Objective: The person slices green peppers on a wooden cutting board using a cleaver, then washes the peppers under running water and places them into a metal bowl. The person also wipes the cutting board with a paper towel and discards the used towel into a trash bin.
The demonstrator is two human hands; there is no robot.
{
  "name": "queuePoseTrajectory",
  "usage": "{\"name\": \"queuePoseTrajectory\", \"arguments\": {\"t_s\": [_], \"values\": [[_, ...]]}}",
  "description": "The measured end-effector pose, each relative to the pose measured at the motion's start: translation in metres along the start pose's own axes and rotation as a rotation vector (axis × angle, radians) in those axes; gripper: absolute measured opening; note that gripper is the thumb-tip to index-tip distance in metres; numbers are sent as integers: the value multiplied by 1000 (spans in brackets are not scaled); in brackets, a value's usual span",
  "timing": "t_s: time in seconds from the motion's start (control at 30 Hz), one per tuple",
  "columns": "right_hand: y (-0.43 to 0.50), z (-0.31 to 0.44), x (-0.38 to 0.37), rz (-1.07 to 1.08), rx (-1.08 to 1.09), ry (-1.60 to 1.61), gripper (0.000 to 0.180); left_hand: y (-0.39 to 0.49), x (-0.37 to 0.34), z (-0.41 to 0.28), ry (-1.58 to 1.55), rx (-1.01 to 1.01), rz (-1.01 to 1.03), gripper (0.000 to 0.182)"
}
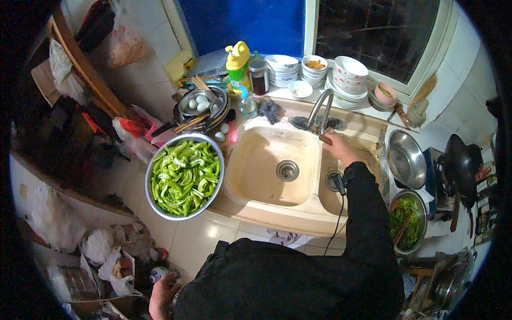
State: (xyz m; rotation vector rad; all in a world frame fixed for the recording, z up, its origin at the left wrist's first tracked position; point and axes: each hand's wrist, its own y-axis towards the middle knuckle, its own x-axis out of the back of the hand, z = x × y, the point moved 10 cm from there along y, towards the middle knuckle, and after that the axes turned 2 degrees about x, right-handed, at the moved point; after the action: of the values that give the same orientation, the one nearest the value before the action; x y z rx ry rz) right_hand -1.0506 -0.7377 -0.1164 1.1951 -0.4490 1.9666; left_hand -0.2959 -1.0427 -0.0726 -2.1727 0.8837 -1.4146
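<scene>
My right hand (338, 146) reaches over the double sink (272, 160), its fingers at the base of the curved metal faucet (320, 108); something brown and short, perhaps a handle, shows at the fingertips. Whether the fingers close on it cannot be told. My left hand (163, 294) hangs low at the lower left, away from the sink, near a blue-and-white object on or above the floor; its grip is unclear. Left of the sink, a metal basin (219, 180) is full of sliced green peppers (184, 178). No running water is visible in the sink.
Behind the sink stand stacked bowls (282, 70), plates (346, 96), a yellow-capped bottle (239, 66) and a pump bottle (248, 105). Loose eggs (220, 136) lie near the basin. To the right are an empty steel bowl (407, 159), a bowl of leafy greens (408, 224) and a dark wok (460, 168).
</scene>
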Motion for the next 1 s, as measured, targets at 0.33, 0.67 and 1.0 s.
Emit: {"name": "queuePoseTrajectory", "arguments": {"t_s": [0.33, 0.67, 1.0], "values": [[13, 29, 0, -59, 165, -82, 29, -1, -11, 4, -122, -32, 28, 53], [-68, 24, -33, 379, -447, 832, 19, -6, -14, -196, 376, -511, 101, 47], [-166, 39, -23, 392, -670, 1377, 22, -5, -136, -414, 414, -1095, 512, 38]]}}
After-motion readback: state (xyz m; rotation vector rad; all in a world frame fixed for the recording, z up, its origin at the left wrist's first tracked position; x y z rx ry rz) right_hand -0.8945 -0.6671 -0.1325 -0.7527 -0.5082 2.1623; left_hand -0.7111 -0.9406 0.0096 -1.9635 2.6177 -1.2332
